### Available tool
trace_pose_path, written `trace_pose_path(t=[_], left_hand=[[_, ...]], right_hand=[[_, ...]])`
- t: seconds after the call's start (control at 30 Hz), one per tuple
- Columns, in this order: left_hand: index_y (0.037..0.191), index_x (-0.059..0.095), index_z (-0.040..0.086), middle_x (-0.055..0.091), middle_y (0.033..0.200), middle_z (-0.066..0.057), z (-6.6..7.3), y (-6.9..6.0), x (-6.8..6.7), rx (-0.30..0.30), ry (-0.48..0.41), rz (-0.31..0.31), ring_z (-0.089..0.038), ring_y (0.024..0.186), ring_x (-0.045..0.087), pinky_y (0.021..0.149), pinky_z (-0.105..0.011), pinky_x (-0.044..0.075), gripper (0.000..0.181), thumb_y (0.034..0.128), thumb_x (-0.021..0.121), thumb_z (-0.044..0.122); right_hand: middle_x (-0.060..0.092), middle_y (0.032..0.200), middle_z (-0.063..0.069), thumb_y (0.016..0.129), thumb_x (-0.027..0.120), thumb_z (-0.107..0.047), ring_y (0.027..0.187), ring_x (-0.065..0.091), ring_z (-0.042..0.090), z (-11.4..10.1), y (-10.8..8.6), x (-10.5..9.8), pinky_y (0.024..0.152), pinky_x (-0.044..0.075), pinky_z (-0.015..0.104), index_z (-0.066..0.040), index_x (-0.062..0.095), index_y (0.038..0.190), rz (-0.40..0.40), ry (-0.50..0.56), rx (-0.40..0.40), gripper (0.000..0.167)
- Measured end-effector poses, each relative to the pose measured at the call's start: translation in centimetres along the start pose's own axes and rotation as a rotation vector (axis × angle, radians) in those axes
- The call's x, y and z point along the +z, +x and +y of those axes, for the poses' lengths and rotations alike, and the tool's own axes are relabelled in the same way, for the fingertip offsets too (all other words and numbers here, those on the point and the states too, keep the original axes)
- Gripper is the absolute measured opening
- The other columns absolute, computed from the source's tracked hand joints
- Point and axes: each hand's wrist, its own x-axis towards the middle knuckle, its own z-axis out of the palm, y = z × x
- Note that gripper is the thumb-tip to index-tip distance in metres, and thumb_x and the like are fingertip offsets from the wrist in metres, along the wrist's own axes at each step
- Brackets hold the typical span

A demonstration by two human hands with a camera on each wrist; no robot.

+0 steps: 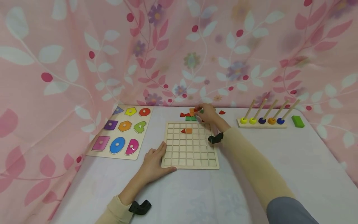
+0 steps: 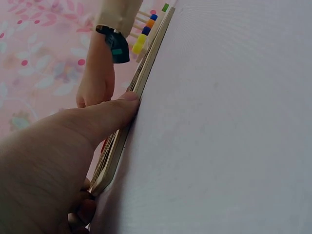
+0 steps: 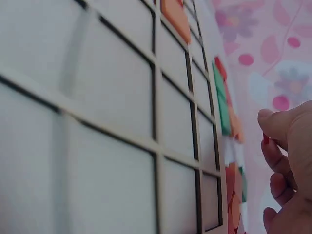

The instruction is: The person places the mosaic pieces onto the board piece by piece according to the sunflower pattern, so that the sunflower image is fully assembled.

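A wooden grid board (image 1: 185,152) lies on the table with a red triangle (image 1: 183,131) and an orange square (image 1: 189,131) side by side in its upper rows. My left hand (image 1: 153,165) rests at its near left corner, fingers along the left side; in the left wrist view the thumb of this hand (image 2: 58,146) touches the board's edge (image 2: 116,156). Beyond the far edge, my right hand (image 1: 207,113) is over loose pieces. The right wrist view shows this hand (image 3: 295,146) pinching a small red piece (image 3: 265,139), its shape mostly hidden.
Green pieces (image 1: 191,118) and several red and orange ones lie behind the board. A shape puzzle (image 1: 117,130) is at the left. At the right stand a peg rack (image 1: 261,125) with coloured beads and a green block (image 1: 297,121). Pink floral cloth hangs behind.
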Motion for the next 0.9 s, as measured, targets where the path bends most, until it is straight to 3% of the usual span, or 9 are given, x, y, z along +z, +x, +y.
trace_pose_path(t=[0.1,0.17,0.4,0.6,0.77,0.9], left_hand=[[0.165,0.033,0.006,0.027,0.175,-0.005,-0.1,-0.1,0.0,0.000,0.000,-0.004,-0.021,0.113,0.046,0.084,-0.035,0.041,0.116,0.0780,0.090,0.057],[0.166,0.033,0.006,0.027,0.175,-0.005,-0.1,-0.1,0.0,0.000,-0.002,-0.007,-0.021,0.113,0.045,0.084,-0.035,0.041,0.116,0.0783,0.090,0.058],[0.166,0.032,0.007,0.025,0.176,-0.005,-0.1,-0.1,0.0,0.008,-0.009,-0.010,-0.021,0.114,0.045,0.085,-0.035,0.041,0.116,0.0794,0.088,0.059],[0.166,0.031,0.006,0.024,0.176,-0.005,0.0,0.2,-0.1,0.010,-0.011,-0.014,-0.022,0.115,0.045,0.087,-0.036,0.040,0.115,0.0799,0.088,0.059],[0.166,0.032,0.007,0.025,0.176,-0.005,0.1,0.1,-0.2,0.003,-0.018,-0.008,-0.021,0.113,0.045,0.084,-0.035,0.040,0.116,0.0787,0.089,0.058],[0.166,0.033,0.007,0.026,0.175,-0.005,0.1,-0.1,-0.1,-0.004,-0.015,-0.003,-0.021,0.114,0.045,0.083,-0.034,0.041,0.116,0.0782,0.090,0.056]], right_hand=[[0.071,0.126,0.021,0.105,0.067,-0.012,0.100,0.065,0.037,-0.6,-1.9,0.5,0.094,0.050,0.054,0.003,0.071,0.128,-0.014,0.072,-0.047,0.028],[0.071,0.126,0.022,0.104,0.067,-0.011,0.094,0.064,0.036,-1.3,-3.3,0.7,0.086,0.053,0.048,0.004,0.072,0.127,-0.034,0.098,-0.061,0.027],[0.071,0.124,0.022,0.102,0.068,-0.008,0.112,0.064,0.039,-2.9,-7.2,1.4,0.094,0.053,0.053,0.004,0.074,0.123,-0.029,0.040,-0.093,0.025],[0.071,0.128,0.022,0.100,0.069,-0.004,0.124,0.064,0.041,-2.5,-7.9,2.1,0.104,0.052,0.053,0.005,0.070,0.131,0.000,0.022,-0.100,0.033],[0.071,0.126,0.022,0.099,0.066,0.002,0.122,0.065,0.039,-1.9,-8.1,2.4,0.106,0.051,0.052,0.006,0.068,0.133,-0.008,0.040,-0.149,0.034],[0.069,0.125,0.019,0.100,0.072,-0.009,0.116,0.065,0.035,-1.4,-8.6,2.7,0.102,0.051,0.050,0.001,0.068,0.133,0.011,0.078,-0.068,0.035]])
